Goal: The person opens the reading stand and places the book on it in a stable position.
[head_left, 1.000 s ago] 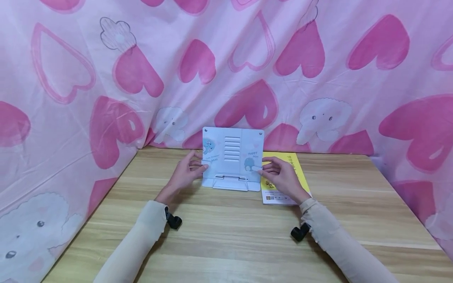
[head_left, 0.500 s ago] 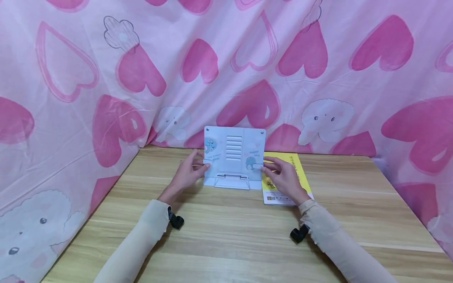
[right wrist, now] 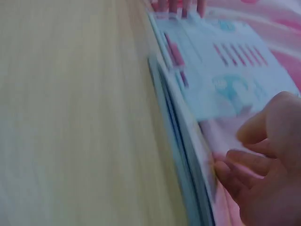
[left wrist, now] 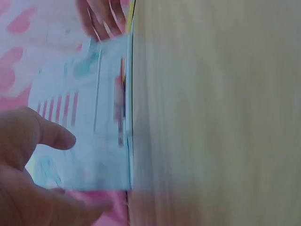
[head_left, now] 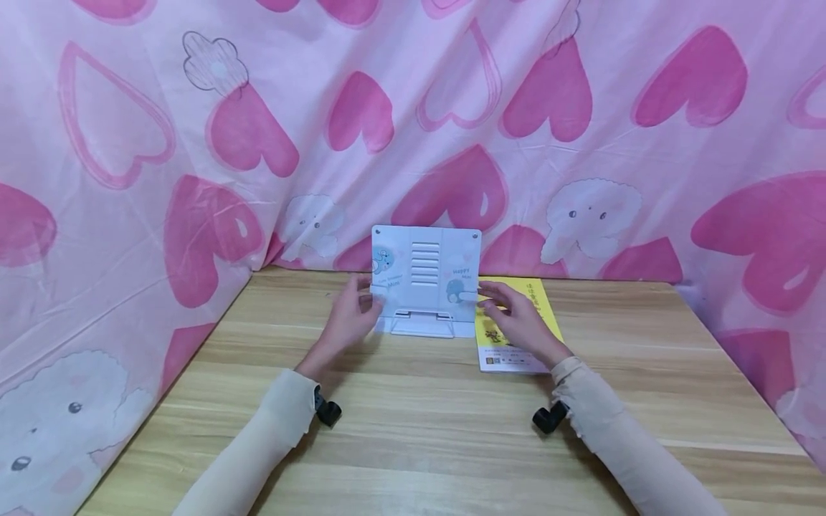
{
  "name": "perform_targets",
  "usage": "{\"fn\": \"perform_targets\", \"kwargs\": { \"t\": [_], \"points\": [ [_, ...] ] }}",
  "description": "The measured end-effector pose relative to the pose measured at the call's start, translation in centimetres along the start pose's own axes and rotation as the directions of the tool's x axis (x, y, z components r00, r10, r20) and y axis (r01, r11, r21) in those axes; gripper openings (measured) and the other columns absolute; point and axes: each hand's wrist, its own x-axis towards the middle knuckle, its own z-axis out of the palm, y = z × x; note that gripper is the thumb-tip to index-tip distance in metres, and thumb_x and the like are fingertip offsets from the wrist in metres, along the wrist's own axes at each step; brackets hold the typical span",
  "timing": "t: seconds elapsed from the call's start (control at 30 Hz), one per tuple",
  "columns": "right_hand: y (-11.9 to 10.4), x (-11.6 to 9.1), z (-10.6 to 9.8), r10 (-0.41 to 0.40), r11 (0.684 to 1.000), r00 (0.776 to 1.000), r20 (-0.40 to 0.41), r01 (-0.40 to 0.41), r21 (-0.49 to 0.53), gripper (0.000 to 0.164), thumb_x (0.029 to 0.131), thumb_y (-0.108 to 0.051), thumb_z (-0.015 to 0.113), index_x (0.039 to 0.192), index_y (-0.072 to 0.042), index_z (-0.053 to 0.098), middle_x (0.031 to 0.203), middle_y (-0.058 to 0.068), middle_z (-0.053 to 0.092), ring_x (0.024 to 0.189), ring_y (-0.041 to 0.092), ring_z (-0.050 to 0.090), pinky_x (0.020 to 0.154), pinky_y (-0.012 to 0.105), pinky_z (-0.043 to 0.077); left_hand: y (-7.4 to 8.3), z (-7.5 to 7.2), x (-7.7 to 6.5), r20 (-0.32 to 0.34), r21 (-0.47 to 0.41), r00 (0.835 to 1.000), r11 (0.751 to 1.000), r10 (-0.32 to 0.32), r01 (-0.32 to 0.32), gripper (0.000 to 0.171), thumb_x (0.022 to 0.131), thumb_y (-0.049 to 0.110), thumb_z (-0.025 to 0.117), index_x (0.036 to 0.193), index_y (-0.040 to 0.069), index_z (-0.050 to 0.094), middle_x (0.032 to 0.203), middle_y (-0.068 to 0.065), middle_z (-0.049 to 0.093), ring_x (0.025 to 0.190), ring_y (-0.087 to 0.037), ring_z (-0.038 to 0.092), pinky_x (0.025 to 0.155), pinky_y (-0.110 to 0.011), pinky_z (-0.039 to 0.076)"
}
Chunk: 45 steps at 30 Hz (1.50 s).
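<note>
A pale blue book stand [head_left: 426, 269] with printed cartoon animals, a row of slots and a folding wire ledge stands upright at the back of the table. My left hand [head_left: 350, 312] is at its left edge; the left wrist view shows the thumb [left wrist: 61, 137] in front of the panel and the fingers spread wide below. Whether it touches the stand I cannot tell. My right hand [head_left: 519, 319] hovers just off the right edge with fingers bent loosely and nothing in them; a gap shows in the right wrist view. Beneath this hand lies a yellow-covered book [head_left: 538, 297].
A wooden table [head_left: 413, 430] spreads out in front of the stand. Close behind the stand hangs a pink curtain [head_left: 310, 86] with hearts, which also runs along both sides. The yellow book lies close against the stand's right side.
The stand has shifted slightly back. My right thumb has come off its right edge, and that hand has let go. My left hand has moved a little to the right and its grip has loosened.
</note>
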Motion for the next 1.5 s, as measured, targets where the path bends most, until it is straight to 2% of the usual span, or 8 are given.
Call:
{"fn": "perform_targets", "kwargs": {
  "t": [0.2,0.43,0.6,0.87,1.0,1.2,1.37,1.5],
  "points": [
    [2.4,0.2,-2.3,0.102,0.978,0.995,0.024,-0.096,-0.184,0.06,0.11,-0.017,0.058,0.166,-0.009,0.038,0.169,0.021,0.042,0.154,0.047,0.044,0.125,0.065,0.04,2.4,2.4,-1.2,-0.047,0.179,0.995,0.981,0.085,-0.075,0.075,0.097,0.013,0.074,0.159,0.003,0.034,0.148,-0.024,0.041,0.136,-0.038,0.037,0.117,-0.053,0.041],
    [4.6,-0.2,-6.6,0.273,0.948,0.962,0.016,-0.267,-0.171,0.083,0.106,-0.03,0.071,0.171,-0.008,0.026,0.176,0.026,0.027,0.16,0.054,0.028,0.13,0.07,0.027,3.7,4.7,-2.6,0.231,0.176,0.937,0.936,0.262,-0.305,0.042,0.103,0.012,0.069,0.142,0.001,0.058,0.144,-0.015,0.063,0.14,-0.032,0.053,0.122,-0.05,0.046],
    [5.4,-0.5,-7.7,0.314,0.918,0.949,0.017,-0.299,-0.262,0.095,0.098,-0.035,0.082,0.168,-0.001,0.029,0.168,0.032,0.036,0.153,0.052,0.04,0.128,0.067,0.034,4.8,6.6,-2.2,0.356,0.129,0.892,0.931,0.279,-0.343,0.038,0.106,0.015,0.067,0.143,0.006,0.06,0.144,-0.01,0.066,0.139,-0.025,0.057,0.121,-0.044,0.049],
    [4.7,-0.8,-7.4,0.296,0.879,0.955,-0.023,-0.282,-0.386,0.077,0.1,-0.032,0.079,0.159,0.002,0.045,0.15,0.032,0.054,0.131,0.046,0.055,0.118,0.066,0.046,6.5,10.0,-0.8,0.45,0.092,0.841,0.921,0.301,-0.379,0.038,0.108,0.018,0.064,0.144,0.008,0.063,0.145,-0.004,0.068,0.139,-0.019,0.059,0.12,-0.039,0.05],
    [4.6,-1.6,-7.4,0.276,0.868,0.96,-0.042,-0.268,-0.417,0.071,0.102,-0.033,0.076,0.156,0.003,0.049,0.147,0.031,0.056,0.127,0.044,0.057,0.113,0.065,0.049,7.1,11.6,-0.1,0.461,0.164,0.846,0.912,0.267,-0.377,0.038,0.107,0.019,0.063,0.143,0.006,0.064,0.141,-0.006,0.07,0.136,-0.019,0.061,0.118,-0.036,0.052],
    [5.2,-2.3,-7.7,0.192,0.89,0.981,-0.008,-0.178,-0.419,0.063,0.105,-0.029,0.072,0.154,0.004,0.052,0.136,0.028,0.062,0.116,0.039,0.06,0.104,0.06,0.054,8.1,13.4,0.2,0.406,0.398,0.884,0.827,0.23,-0.398,0.033,0.103,0.022,0.067,0.13,0.005,0.074,0.125,-0.005,0.078,0.117,-0.02,0.069,0.106,-0.036,0.055],
    [5.2,-2.5,-8.0,0.191,0.904,0.981,0.018,-0.169,-0.392,0.063,0.106,-0.029,0.071,0.156,0.003,0.051,0.147,0.031,0.058,0.131,0.046,0.059,0.114,0.066,0.05,8.9,14.0,-0.3,0.366,0.476,0.908,0.797,0.203,-0.371,0.026,0.102,0.025,0.071,0.118,0.005,0.079,0.129,-0.005,0.078,0.127,-0.024,0.068,0.116,-0.045,0.049],
    [4.4,-2.7,-8.6,0.262,0.899,0.964,0.036,-0.23,-0.373,0.058,0.105,-0.034,0.071,0.151,-0.001,0.056,0.138,0.025,0.064,0.123,0.041,0.061,0.107,0.063,0.053,9.3,14.0,-0.9,0.38,0.484,0.905,0.792,0.193,-0.372,0.033,0.102,0.028,0.072,0.124,0.005,0.077,0.13,-0.006,0.078,0.135,-0.026,0.065,0.12,-0.044,0.047]
  ]
}}
